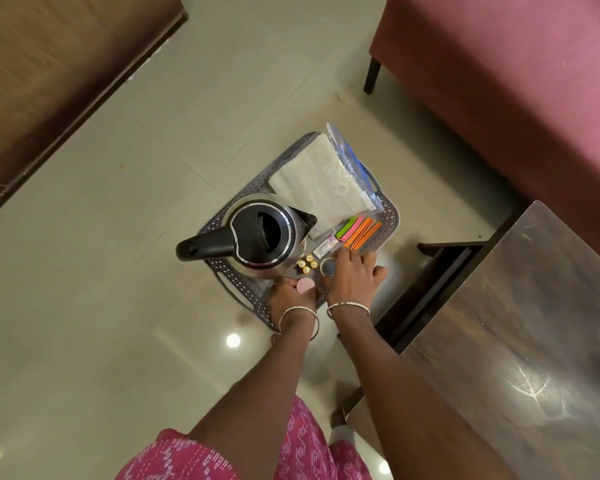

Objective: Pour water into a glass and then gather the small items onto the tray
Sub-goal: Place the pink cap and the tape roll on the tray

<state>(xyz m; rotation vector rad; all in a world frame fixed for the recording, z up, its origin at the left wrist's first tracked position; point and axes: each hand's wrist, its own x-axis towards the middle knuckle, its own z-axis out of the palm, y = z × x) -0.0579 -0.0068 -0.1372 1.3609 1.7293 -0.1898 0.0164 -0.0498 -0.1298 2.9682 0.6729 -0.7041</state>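
A grey perforated tray (pixel 391 216) lies on the floor. On it stand a steel kettle (pixel 260 233) with a black lid and handle, folded white napkins (pixel 309 181), a clear plastic bag (pixel 352 157), neon paper strips (pixel 359 230), a small labelled box (pixel 324 249) and several yellow batteries (pixel 307 264). My left hand (pixel 290 294) is at the tray's near edge with its fingers curled around a small pink round item (pixel 305 285). My right hand (pixel 352 277) rests on the tray beside it and touches a dark ring-shaped item (pixel 328 267). No glass is in view.
A dark glossy table (pixel 520 341) stands close on the right. A maroon sofa (pixel 499 81) fills the back right and a wooden cabinet (pixel 49 81) the back left. Pale floor tiles (pixel 118 271) surround the tray.
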